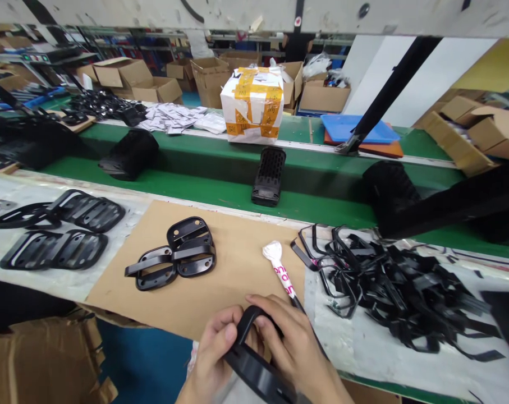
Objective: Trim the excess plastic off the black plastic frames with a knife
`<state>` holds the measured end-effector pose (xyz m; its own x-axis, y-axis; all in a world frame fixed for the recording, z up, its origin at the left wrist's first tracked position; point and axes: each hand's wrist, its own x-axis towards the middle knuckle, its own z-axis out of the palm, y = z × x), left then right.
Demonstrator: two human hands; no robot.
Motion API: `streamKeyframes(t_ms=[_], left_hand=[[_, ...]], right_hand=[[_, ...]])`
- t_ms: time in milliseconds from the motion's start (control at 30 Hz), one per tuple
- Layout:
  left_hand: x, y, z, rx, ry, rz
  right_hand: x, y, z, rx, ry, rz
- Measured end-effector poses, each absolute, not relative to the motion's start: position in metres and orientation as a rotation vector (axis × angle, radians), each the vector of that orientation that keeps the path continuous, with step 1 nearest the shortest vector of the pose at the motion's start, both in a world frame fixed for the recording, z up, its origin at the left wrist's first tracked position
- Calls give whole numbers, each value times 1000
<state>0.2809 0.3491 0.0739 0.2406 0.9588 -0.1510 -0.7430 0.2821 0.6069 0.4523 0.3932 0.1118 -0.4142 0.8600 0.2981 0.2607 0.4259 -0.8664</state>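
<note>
My left hand (212, 353) and my right hand (298, 345) are closed around a black plastic plate with a curved strip (256, 370), at the bottom middle. The left thumb presses where the strip meets the plate; the right fingers wrap over the strip's bend. Part of the piece is hidden by the fingers. Ahead on a cardboard sheet (233, 280) lie several black oval plates (191, 244) with strips arched across them. Just beyond my right hand lies a black rod-like tool with a white wrapped end (275, 255).
A tangled pile of black curved strips (401, 286) covers the right side. More black plates (56, 247) lie at left. Behind runs a green conveyor belt (212, 182) with a black ribbed part (269, 177). A white taped box (254, 106) stands farther back; a dark post slants at right.
</note>
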Motion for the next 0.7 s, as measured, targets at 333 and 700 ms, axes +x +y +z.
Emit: streamKeyframes(t_ms=[333,700], left_hand=[[282,340,74,491,604,1182],[273,341,75,553,644,1097]], right_hand=[[452,389,115,-966,-1965,904],[445,386,113,-1001,-1837,917]])
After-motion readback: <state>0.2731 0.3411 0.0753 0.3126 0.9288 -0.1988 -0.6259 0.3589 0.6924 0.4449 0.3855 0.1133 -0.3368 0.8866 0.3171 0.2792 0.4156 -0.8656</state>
